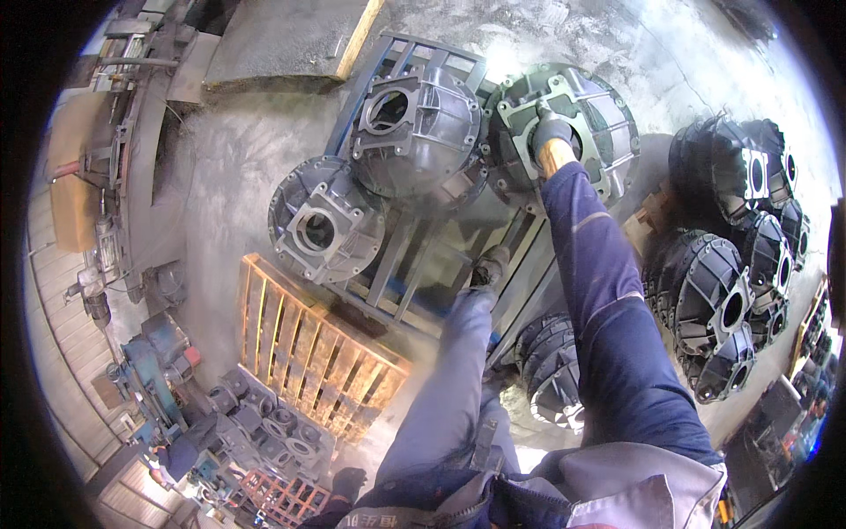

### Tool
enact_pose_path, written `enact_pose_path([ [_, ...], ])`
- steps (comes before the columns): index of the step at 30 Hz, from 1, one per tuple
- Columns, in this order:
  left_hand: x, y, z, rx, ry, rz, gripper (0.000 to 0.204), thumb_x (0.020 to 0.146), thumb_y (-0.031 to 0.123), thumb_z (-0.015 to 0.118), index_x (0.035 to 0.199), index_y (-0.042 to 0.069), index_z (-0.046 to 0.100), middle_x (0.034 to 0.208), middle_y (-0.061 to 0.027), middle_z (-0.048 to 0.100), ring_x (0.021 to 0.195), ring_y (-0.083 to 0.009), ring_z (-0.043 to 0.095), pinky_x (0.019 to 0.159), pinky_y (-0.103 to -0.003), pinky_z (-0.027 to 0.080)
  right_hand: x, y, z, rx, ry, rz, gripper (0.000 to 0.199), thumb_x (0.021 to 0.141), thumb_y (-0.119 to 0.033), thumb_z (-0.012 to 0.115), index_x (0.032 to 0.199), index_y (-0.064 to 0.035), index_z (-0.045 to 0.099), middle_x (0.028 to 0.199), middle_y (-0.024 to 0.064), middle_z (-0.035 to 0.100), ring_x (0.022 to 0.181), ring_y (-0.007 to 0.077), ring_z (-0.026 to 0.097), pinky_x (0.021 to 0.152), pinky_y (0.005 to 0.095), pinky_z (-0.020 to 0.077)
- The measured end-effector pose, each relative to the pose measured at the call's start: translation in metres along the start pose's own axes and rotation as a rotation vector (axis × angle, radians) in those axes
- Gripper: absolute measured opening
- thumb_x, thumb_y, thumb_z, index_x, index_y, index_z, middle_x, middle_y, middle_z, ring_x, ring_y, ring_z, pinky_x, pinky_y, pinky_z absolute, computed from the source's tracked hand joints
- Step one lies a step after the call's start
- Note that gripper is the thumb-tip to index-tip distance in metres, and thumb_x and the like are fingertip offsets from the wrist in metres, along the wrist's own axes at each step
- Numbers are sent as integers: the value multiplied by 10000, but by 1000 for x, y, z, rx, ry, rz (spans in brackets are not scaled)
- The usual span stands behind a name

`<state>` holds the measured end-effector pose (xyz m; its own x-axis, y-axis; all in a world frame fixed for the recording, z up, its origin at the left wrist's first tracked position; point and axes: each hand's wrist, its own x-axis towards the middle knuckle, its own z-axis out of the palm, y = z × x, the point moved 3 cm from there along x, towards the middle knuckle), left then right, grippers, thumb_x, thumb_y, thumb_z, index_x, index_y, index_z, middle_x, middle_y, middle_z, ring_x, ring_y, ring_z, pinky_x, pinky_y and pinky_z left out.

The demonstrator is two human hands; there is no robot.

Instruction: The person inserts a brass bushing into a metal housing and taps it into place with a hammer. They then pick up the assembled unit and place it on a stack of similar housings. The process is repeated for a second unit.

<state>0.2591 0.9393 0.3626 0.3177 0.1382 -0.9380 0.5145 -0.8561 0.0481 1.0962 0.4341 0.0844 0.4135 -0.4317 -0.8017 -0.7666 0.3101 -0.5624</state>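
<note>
Ribbed housing point(608, 113): your right hand point(552, 132) is holding it, grip seemingly pinching the opening's rim; the next move is probably calling for steady purchase.

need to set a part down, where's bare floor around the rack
Bare grey concrete floor shows left of the blue-grey slatted rack, below the grey-topped, pale-edged slab, and beyond the ribbed dark-metal housing at the gloved right hand. Crowded: the rack itself and the right side, where black ribbed housings stand stacked.
</note>
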Motion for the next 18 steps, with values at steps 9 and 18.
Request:
enact_pose_path([
  [9, 0, -31, 22, 9, 14, -10, 87, 878, 180, 668, 931, 128, 712, 890, -89, 737, 835, -285, 715, 716, -437, 561, -97, 63, -148, 867, -461, -1, 341, 985, -335, 552, 1204, -90, 643, 1086, 124, 627, 945, 313, 638, 839, 514, 534],
  [18, 75, -75, -75, 499, 37, 272, 106, 870, 182, 669, 939, 116, 713, 856, -96, 732, 825, -289, 716, 707, -437, 561, -241, 153, -409, 226, -206, -575, 388, 1087, -287, 492, 1376, -48, 589, 1292, 99, 665, 1139, 200, 663, 907, 362, 585],
])
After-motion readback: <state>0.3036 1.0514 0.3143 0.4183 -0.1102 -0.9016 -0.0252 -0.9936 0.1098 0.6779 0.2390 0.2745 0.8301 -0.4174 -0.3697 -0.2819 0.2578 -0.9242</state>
